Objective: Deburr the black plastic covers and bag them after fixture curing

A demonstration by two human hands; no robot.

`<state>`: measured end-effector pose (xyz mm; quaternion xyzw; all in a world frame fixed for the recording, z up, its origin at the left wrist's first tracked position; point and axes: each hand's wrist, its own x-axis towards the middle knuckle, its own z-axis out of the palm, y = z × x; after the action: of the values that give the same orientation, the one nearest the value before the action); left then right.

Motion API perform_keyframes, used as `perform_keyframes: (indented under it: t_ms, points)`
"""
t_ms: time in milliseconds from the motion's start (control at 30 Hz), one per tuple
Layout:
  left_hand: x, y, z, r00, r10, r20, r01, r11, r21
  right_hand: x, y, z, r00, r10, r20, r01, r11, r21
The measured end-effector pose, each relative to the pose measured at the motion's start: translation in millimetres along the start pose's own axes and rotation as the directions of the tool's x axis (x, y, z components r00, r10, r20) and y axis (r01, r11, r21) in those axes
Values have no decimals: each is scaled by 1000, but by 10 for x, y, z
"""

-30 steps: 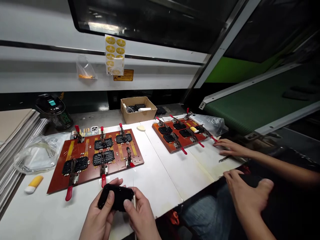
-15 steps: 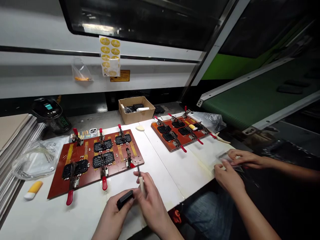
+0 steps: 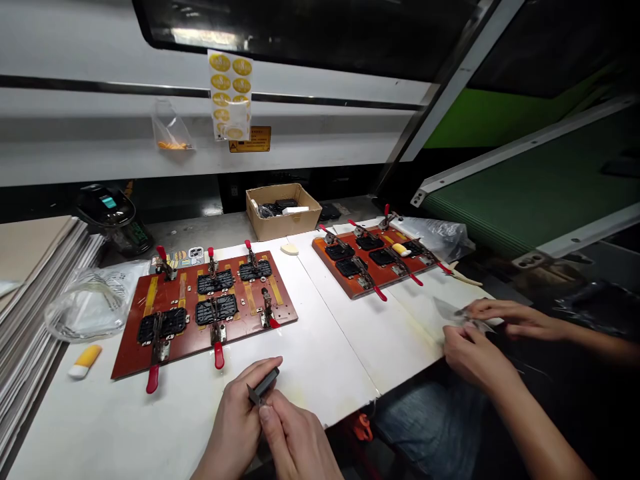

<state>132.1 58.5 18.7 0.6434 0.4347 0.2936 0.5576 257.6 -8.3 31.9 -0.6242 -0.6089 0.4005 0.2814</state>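
Observation:
My left hand (image 3: pixel 239 417) is closed on a small black plastic part (image 3: pixel 265 385), held edge-on just above the white table (image 3: pixel 320 360). My right hand (image 3: pixel 295 437) is closed right beside it, thumb pressed at the part's lower end; whatever tool it grips is hidden. Just beyond my hands lies a red-brown fixture board (image 3: pixel 203 308) with several black parts under red-handled toggle clamps.
A co-worker's two hands (image 3: pixel 475 337) handle a clear film at the right. A second fixture board (image 3: pixel 375 261), a cardboard box (image 3: pixel 283 211), a plastic bag (image 3: pixel 85 308), stacked sheets (image 3: pixel 30 280), a yellow-white piece (image 3: pixel 84 361) and a green conveyor (image 3: pixel 530 193) surround the table.
The black part turned from flat to edge-on and now sits lower between my hands. The white-handled tool in my right hand has dropped out of sight. The co-worker's hands came together over a film.

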Motion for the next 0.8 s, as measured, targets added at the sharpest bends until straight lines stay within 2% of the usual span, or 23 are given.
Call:
perform_keyframes:
  t_ms: [333, 600, 800]
  points:
    - [-54, -54, -100, 999, -5, -32, 5, 1000, -7, 61, -12, 78, 999, -29, 30, 29, 999, -14]
    - [-72, -94, -126, 1000, -9, -24, 9, 1000, -9, 62, -54, 111, 998, -63, 11, 63, 997, 54]
    - [-96, -103, -130, 999, 15, -40, -15, 1000, 3, 61, -107, 140, 999, -33, -14, 33, 999, -27]
